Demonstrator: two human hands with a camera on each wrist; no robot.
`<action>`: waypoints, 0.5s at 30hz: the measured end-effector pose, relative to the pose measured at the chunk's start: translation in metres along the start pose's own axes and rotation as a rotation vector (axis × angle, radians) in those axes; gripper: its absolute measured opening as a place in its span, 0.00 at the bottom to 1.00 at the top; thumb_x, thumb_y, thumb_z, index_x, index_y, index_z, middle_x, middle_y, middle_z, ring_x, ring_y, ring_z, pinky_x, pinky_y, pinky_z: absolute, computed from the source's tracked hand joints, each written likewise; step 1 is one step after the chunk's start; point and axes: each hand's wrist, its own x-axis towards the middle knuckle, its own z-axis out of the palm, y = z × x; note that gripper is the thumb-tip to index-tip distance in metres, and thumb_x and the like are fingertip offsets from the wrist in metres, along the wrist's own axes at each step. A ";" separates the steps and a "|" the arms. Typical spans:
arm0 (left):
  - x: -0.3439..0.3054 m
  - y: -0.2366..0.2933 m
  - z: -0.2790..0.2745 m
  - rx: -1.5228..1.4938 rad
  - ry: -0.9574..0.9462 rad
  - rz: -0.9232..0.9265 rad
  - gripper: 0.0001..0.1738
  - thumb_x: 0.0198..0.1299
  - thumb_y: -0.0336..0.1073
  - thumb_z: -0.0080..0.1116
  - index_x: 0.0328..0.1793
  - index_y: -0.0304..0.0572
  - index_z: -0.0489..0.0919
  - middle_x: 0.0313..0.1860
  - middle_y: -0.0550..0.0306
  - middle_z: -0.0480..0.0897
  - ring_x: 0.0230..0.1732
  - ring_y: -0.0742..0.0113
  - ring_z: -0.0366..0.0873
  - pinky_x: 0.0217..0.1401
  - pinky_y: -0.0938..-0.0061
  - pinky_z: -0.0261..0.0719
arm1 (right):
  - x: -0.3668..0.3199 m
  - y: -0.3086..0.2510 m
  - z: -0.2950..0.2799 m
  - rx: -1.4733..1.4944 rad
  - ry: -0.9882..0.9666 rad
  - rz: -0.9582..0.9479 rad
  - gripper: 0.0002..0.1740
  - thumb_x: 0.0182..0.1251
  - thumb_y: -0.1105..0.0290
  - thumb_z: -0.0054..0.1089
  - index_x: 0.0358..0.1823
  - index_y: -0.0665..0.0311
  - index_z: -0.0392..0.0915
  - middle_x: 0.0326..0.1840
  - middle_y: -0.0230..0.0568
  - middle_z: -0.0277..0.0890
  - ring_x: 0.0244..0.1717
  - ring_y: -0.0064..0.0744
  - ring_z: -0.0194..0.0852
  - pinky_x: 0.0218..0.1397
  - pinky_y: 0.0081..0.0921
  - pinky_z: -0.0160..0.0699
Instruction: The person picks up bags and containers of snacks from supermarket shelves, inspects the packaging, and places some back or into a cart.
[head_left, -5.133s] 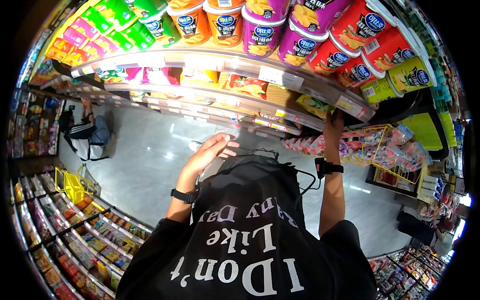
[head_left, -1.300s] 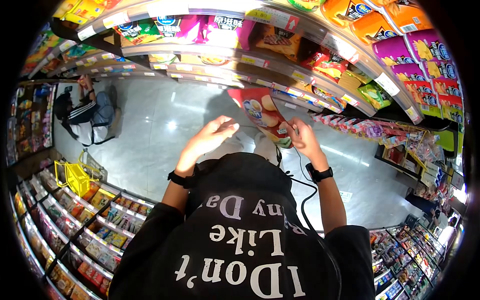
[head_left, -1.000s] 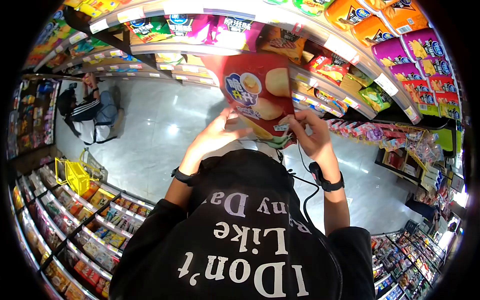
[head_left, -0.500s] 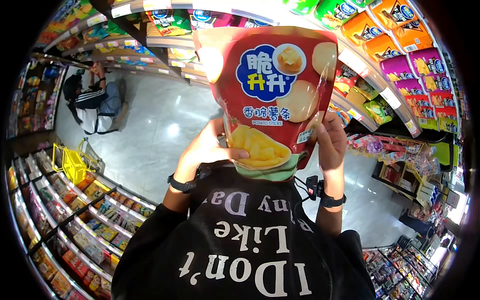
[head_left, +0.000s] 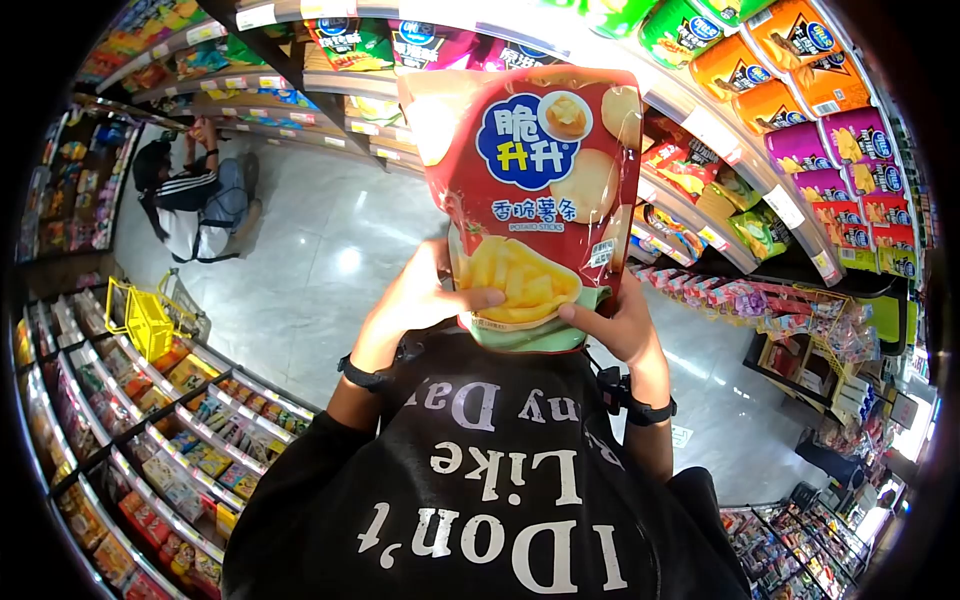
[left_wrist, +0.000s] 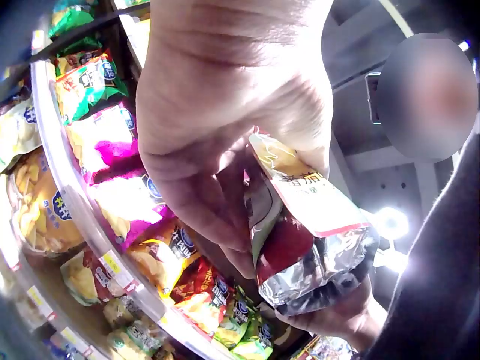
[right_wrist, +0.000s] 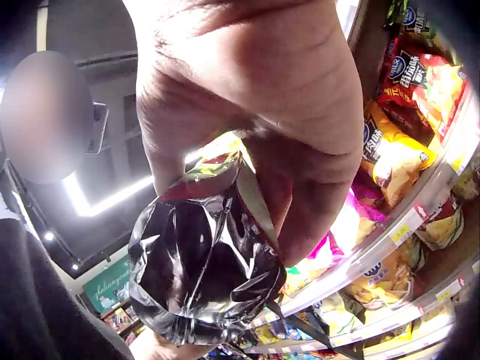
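Observation:
A red bag of potato sticks [head_left: 540, 205] is held upright in front of the chest, its printed front turned toward the head camera. My left hand [head_left: 420, 300] grips its lower left side, thumb across the picture of the sticks and fingers behind. On the lower right edge, my right hand [head_left: 625, 320] holds it the same way, thumb on the front. In the left wrist view, the bag's silvery underside [left_wrist: 319, 262] shows below the left hand [left_wrist: 232, 97]. The right wrist view shows the dark, shiny bottom of the bag [right_wrist: 202, 262] under the right hand [right_wrist: 247, 82].
Shelves of snack bags [head_left: 345, 42] and tubs [head_left: 800, 45] curve across the front and right. A person [head_left: 190, 195] crouches at the left of the aisle. A yellow cart [head_left: 145, 318] stands by low shelves [head_left: 160, 440]. Hanging packets [head_left: 740, 300] are at right.
From reaching into the shelf, my right hand has brought the bag out and up before the chest. My left hand has taken hold too. Lately the right hand has slid lower on the bag.

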 end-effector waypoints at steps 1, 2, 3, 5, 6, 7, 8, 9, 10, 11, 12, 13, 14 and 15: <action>0.001 -0.003 0.001 0.000 -0.002 -0.001 0.27 0.49 0.28 0.75 0.54 0.26 0.77 0.46 0.47 0.86 0.45 0.67 0.85 0.49 0.75 0.83 | 0.000 -0.001 -0.001 0.001 0.002 0.001 0.29 0.57 0.74 0.74 0.60 0.70 0.72 0.53 0.42 0.82 0.51 0.27 0.81 0.54 0.27 0.81; 0.002 -0.006 0.000 -0.011 -0.013 0.010 0.26 0.49 0.28 0.75 0.53 0.26 0.78 0.46 0.47 0.87 0.45 0.67 0.85 0.49 0.75 0.83 | -0.001 -0.002 -0.001 0.006 -0.008 -0.002 0.29 0.58 0.74 0.74 0.60 0.70 0.72 0.53 0.43 0.82 0.51 0.27 0.81 0.54 0.27 0.81; 0.004 -0.007 0.000 -0.022 -0.025 0.024 0.25 0.49 0.28 0.75 0.52 0.26 0.78 0.46 0.48 0.87 0.45 0.67 0.85 0.50 0.75 0.82 | 0.000 -0.002 -0.002 0.011 -0.019 -0.007 0.29 0.58 0.74 0.73 0.60 0.70 0.72 0.54 0.43 0.82 0.51 0.28 0.81 0.54 0.26 0.81; 0.006 -0.004 0.003 -0.013 -0.017 0.055 0.24 0.49 0.28 0.75 0.51 0.27 0.79 0.46 0.48 0.87 0.45 0.67 0.85 0.50 0.75 0.82 | 0.000 0.000 -0.004 0.003 -0.008 -0.007 0.29 0.58 0.74 0.73 0.60 0.70 0.72 0.53 0.43 0.82 0.51 0.27 0.81 0.54 0.26 0.82; 0.006 -0.002 0.004 -0.004 -0.006 0.084 0.23 0.49 0.28 0.75 0.50 0.27 0.79 0.45 0.49 0.87 0.45 0.68 0.85 0.50 0.75 0.82 | 0.000 0.001 -0.005 -0.004 -0.001 -0.004 0.29 0.58 0.74 0.73 0.60 0.70 0.72 0.53 0.43 0.82 0.50 0.27 0.82 0.53 0.26 0.82; 0.005 0.001 0.005 -0.003 -0.007 0.082 0.23 0.49 0.28 0.75 0.50 0.27 0.79 0.45 0.49 0.87 0.45 0.68 0.85 0.50 0.75 0.82 | 0.001 0.002 -0.005 -0.002 0.000 -0.004 0.29 0.58 0.74 0.73 0.60 0.70 0.72 0.53 0.43 0.82 0.50 0.27 0.82 0.53 0.26 0.82; 0.005 0.004 0.006 -0.014 -0.005 0.059 0.21 0.49 0.28 0.74 0.49 0.27 0.80 0.45 0.50 0.87 0.45 0.68 0.84 0.50 0.75 0.82 | 0.001 0.002 -0.006 -0.010 -0.005 -0.007 0.29 0.58 0.74 0.73 0.60 0.70 0.72 0.53 0.43 0.82 0.50 0.27 0.82 0.53 0.26 0.82; 0.006 0.006 0.006 -0.025 -0.005 0.037 0.20 0.50 0.28 0.74 0.48 0.27 0.80 0.44 0.51 0.87 0.45 0.68 0.84 0.50 0.75 0.82 | 0.001 0.002 -0.007 -0.019 -0.008 -0.011 0.29 0.58 0.74 0.73 0.60 0.70 0.72 0.53 0.43 0.82 0.50 0.27 0.82 0.53 0.26 0.82; 0.007 0.005 0.006 -0.023 -0.009 0.039 0.20 0.50 0.28 0.74 0.48 0.27 0.80 0.44 0.51 0.87 0.45 0.68 0.84 0.50 0.75 0.82 | 0.001 0.002 -0.007 -0.019 -0.004 -0.013 0.29 0.58 0.74 0.73 0.60 0.70 0.72 0.53 0.43 0.82 0.50 0.27 0.82 0.53 0.26 0.82; 0.009 0.002 0.006 -0.020 -0.016 0.067 0.20 0.50 0.27 0.74 0.48 0.28 0.80 0.43 0.51 0.87 0.44 0.69 0.84 0.50 0.75 0.82 | 0.000 0.002 -0.006 -0.003 0.010 -0.014 0.28 0.58 0.74 0.73 0.60 0.70 0.73 0.52 0.42 0.82 0.50 0.27 0.82 0.53 0.26 0.82; 0.010 0.001 0.006 -0.017 -0.022 0.095 0.20 0.50 0.27 0.73 0.48 0.28 0.80 0.43 0.52 0.87 0.44 0.69 0.84 0.50 0.75 0.82 | -0.001 0.001 -0.005 0.013 0.024 -0.014 0.28 0.58 0.74 0.73 0.59 0.70 0.73 0.52 0.42 0.82 0.50 0.27 0.82 0.53 0.26 0.82; 0.010 0.001 0.007 -0.016 -0.025 0.096 0.20 0.50 0.27 0.73 0.48 0.28 0.80 0.43 0.52 0.87 0.44 0.69 0.84 0.50 0.75 0.82 | -0.001 0.002 -0.006 0.013 0.027 -0.015 0.28 0.58 0.74 0.73 0.59 0.70 0.73 0.52 0.42 0.82 0.50 0.27 0.82 0.53 0.26 0.82; 0.010 0.001 0.008 -0.010 -0.017 0.103 0.20 0.50 0.28 0.74 0.48 0.28 0.80 0.43 0.52 0.87 0.44 0.69 0.84 0.50 0.75 0.82 | -0.001 0.003 -0.007 -0.001 0.036 -0.009 0.28 0.58 0.73 0.74 0.59 0.70 0.73 0.51 0.42 0.83 0.50 0.26 0.81 0.53 0.26 0.81; 0.010 0.001 0.008 -0.005 -0.008 0.111 0.20 0.49 0.28 0.74 0.48 0.28 0.80 0.43 0.52 0.87 0.44 0.69 0.84 0.50 0.74 0.82 | -0.001 0.004 -0.007 -0.015 0.044 -0.003 0.27 0.58 0.73 0.74 0.58 0.70 0.74 0.51 0.42 0.83 0.50 0.26 0.81 0.52 0.26 0.81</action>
